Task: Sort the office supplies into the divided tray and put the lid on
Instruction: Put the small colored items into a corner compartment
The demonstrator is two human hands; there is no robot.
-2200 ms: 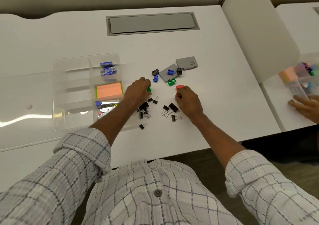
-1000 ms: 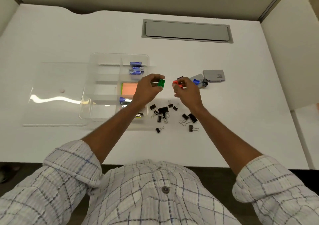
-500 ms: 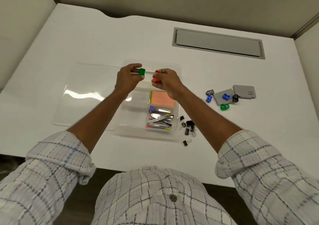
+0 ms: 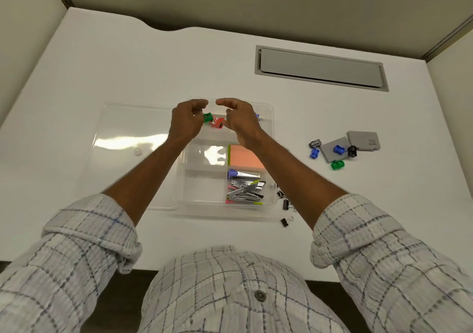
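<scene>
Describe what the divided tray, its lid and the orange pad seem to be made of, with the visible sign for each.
Divided tray: clear glossy plastic, probably rigid; the white desk shows through it. Lid: seemingly the same clear plastic; bright reflections streak its flat surface. Orange pad: paper, probably sticky notes; matte, with a green edge.
</scene>
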